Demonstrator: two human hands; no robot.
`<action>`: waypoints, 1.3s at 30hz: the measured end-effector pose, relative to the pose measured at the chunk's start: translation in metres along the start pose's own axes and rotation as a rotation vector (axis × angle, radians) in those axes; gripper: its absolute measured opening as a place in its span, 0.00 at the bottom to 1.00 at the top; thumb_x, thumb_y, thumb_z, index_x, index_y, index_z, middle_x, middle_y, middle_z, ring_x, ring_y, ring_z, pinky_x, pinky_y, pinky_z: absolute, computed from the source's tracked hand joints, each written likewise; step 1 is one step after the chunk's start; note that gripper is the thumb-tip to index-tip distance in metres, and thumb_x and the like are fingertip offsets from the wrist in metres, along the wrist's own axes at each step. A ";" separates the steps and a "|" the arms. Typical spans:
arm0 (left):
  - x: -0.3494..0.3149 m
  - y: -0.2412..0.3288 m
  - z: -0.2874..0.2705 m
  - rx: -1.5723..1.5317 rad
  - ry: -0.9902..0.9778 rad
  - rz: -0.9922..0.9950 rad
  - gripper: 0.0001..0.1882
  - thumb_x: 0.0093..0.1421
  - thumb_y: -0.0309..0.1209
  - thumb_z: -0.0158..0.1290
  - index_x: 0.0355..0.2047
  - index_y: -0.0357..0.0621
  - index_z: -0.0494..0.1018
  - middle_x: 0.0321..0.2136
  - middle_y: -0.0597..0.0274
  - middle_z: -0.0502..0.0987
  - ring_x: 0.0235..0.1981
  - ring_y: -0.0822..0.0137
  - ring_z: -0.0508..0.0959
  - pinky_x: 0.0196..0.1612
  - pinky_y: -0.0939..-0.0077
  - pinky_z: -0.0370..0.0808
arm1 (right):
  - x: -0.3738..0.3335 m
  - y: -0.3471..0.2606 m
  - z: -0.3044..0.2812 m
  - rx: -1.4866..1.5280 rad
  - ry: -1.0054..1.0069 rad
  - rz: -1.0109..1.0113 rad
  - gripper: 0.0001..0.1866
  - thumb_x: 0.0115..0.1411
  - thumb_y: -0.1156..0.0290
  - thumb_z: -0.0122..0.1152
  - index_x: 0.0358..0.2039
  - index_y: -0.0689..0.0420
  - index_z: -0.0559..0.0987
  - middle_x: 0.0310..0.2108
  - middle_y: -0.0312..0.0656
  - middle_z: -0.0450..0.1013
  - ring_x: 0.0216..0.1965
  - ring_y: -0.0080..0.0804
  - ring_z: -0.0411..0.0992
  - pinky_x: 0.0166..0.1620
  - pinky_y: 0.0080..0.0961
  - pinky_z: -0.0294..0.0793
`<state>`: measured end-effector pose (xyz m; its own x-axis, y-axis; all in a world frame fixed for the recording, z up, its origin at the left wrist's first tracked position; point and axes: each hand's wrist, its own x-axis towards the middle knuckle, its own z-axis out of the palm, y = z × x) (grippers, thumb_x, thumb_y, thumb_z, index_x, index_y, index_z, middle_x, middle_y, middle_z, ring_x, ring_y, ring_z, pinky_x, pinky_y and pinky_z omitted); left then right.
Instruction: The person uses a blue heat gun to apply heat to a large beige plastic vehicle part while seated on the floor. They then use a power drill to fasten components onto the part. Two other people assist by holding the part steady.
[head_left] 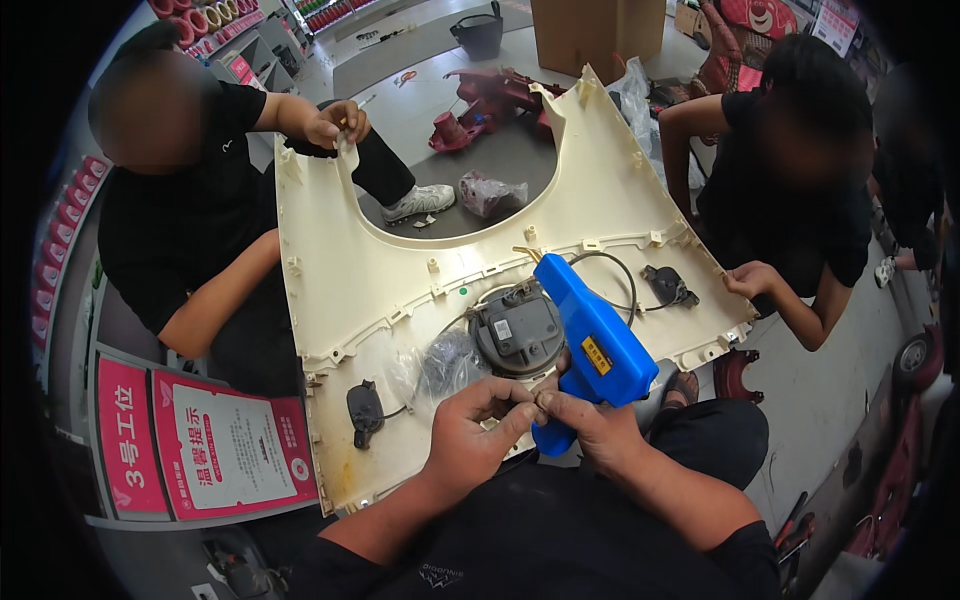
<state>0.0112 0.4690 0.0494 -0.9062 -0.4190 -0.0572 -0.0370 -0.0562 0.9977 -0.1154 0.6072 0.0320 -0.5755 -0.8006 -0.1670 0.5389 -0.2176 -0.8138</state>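
A blue gun-shaped plastic welder point(598, 335) with thin brass-coloured prongs at its tip is held in my right hand point(600, 425), its handle under my curled fingers. My left hand point(475, 430) is closed in a pinch, fingertips meeting my right thumb beside the handle. What the pinch holds, if anything, is too small to make out. Beneath lies a large cream plastic body panel point(390, 280), inner side up. A round black lamp-like unit point(518, 328) sits at its middle, beside clear plastic wrap point(450, 365). Small black cabled parts point(365, 412) are at both sides.
At the left, a person's hand point(337, 125) is by the panel's edge; another person's hand point(752, 280) touches its right edge. A pink sign board point(235, 440) stands at lower left. Beyond are dark red plastic parts point(490, 100), a bin point(478, 38) and a cardboard box point(600, 35).
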 end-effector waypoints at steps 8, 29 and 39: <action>0.006 -0.011 0.002 -0.006 0.077 -0.071 0.10 0.70 0.31 0.57 0.43 0.36 0.72 0.35 0.61 0.79 0.35 0.74 0.78 0.42 0.78 0.77 | 0.002 0.008 0.000 -0.030 0.017 -0.036 0.23 0.64 0.77 0.65 0.55 0.63 0.65 0.42 0.44 0.80 0.41 0.26 0.79 0.47 0.26 0.78; 0.009 0.015 -0.008 0.222 -0.038 0.133 0.13 0.67 0.25 0.57 0.50 0.34 0.76 0.39 0.56 0.82 0.36 0.70 0.82 0.42 0.74 0.79 | -0.003 0.000 0.003 -0.178 0.002 -0.147 0.22 0.64 0.76 0.65 0.55 0.61 0.68 0.38 0.36 0.74 0.40 0.22 0.75 0.43 0.24 0.77; 0.005 0.040 -0.015 -0.085 -0.167 -0.446 0.21 0.68 0.40 0.58 0.46 0.29 0.79 0.36 0.54 0.83 0.32 0.71 0.80 0.33 0.78 0.77 | -0.004 0.021 -0.015 -0.966 -0.078 -0.471 0.09 0.64 0.81 0.57 0.43 0.59 0.68 0.32 0.36 0.70 0.33 0.21 0.72 0.35 0.21 0.71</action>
<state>0.0114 0.4510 0.0884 -0.8655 -0.1865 -0.4650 -0.4087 -0.2740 0.8706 -0.1106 0.6145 0.0070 -0.5392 -0.7920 0.2864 -0.4600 -0.0079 -0.8879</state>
